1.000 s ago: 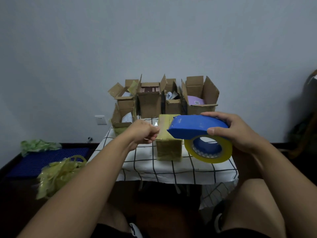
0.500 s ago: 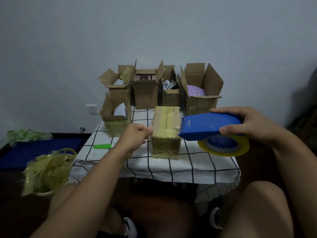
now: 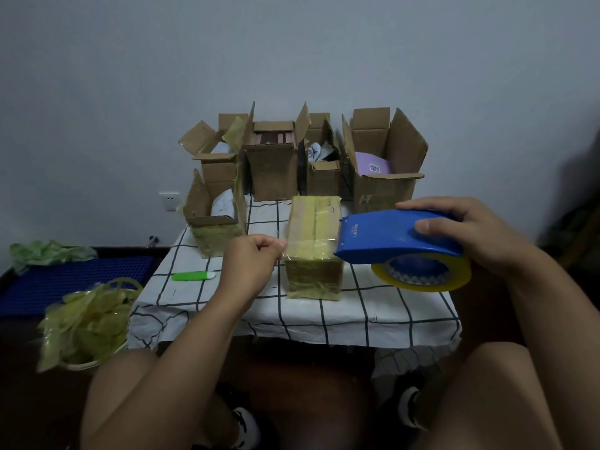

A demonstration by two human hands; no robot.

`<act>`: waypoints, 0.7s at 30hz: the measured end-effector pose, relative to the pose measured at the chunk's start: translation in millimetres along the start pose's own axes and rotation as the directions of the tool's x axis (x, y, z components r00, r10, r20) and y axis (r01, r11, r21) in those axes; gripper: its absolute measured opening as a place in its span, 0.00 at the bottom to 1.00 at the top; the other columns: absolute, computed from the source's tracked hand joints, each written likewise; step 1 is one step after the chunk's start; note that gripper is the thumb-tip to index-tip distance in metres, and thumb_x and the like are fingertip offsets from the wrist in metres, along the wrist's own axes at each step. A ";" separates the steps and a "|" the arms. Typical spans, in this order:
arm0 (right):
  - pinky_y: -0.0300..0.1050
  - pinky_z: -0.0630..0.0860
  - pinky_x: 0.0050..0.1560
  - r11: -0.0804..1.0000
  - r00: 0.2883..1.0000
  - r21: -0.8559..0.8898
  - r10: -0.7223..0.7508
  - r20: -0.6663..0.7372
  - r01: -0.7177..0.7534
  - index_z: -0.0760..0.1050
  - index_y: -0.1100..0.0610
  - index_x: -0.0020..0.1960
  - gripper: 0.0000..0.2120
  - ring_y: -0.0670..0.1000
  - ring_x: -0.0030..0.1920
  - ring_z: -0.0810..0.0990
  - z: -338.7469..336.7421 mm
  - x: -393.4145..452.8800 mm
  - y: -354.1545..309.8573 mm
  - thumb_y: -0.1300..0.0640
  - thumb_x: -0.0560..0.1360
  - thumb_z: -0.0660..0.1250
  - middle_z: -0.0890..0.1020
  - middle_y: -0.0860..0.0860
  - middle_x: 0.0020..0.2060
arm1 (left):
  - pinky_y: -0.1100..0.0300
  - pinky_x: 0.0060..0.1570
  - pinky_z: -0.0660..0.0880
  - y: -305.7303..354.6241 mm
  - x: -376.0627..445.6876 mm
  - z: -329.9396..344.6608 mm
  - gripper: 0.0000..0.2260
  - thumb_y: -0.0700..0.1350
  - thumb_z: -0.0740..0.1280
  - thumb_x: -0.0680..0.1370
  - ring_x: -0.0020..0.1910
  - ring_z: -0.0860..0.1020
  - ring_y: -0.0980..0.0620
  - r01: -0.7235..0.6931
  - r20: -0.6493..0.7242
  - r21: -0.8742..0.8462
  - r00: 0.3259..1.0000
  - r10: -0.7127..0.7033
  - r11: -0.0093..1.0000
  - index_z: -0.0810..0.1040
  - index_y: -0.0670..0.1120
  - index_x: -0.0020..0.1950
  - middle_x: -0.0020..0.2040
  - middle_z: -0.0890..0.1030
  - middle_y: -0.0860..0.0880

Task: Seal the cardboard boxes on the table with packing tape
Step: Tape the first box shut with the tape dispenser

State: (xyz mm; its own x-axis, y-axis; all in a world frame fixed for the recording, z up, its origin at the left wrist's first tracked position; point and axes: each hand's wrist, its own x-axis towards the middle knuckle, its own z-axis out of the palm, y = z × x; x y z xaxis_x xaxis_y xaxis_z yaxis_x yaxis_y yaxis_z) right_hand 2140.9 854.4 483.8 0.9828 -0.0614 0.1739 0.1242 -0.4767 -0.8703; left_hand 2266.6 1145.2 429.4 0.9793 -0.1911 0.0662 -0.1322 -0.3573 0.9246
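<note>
**Tape span held across the near end of the closed box**

A closed cardboard box (image 3: 314, 248) is set near the middle of the checked tablecloth (image 3: 373, 306), its long axis running away from the person, toward the row of open boxes (image 3: 302, 160) at the wall side of the table. Older yellowish tape is seen along its top and front.

The box lies between the two hands. The left hand (image 3: 251, 266) is held just to the left of the box's near end, with fingers curled and the free end of a clear tape strip (image 3: 308, 250) pinched at the fingertips. The right hand (image 3: 467, 237) is wrapped over the blue tape dispenser (image 3: 394, 238), whose yellow roll (image 3: 422, 276) hangs below it, just to the right of the same end. The strip is stretched between them, crosswise to the box's long axis, over the near top edge. Whether the strip is touching the cardboard cannot be told.

The coming move is judged to turn on this crosswise relation: the span would have to be lowered onto the box squarely. The left hand is the nearer to the box.

A green marker-like item (image 3: 192, 276) lies on the cloth to the left, and a heap of crumpled used tape (image 3: 87, 323) sits beside the table.
</note>
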 end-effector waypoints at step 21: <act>0.38 0.76 0.46 0.990 0.997 -0.127 0.060 -0.050 -0.065 0.82 0.41 0.54 0.12 0.45 0.48 0.82 1.6 10.2 1.9 0.56 0.80 0.65 0.84 0.39 0.47 | 0.59 0.39 0.74 -12.3 0.1 17.5 0.06 0.48 0.71 0.77 0.36 0.78 0.53 0.061 -0.084 0.004 0.995 -0.061 0.998 0.79 0.47 0.43 0.37 0.83 0.50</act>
State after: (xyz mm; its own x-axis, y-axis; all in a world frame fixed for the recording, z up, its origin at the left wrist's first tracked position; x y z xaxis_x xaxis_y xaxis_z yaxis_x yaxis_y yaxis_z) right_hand 2151.4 854.3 483.2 0.9804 -0.1337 0.1447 0.0413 -0.5789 -0.8143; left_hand 2265.6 1133.6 411.5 0.9949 -0.0915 0.0414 -0.0727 -0.3722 0.9253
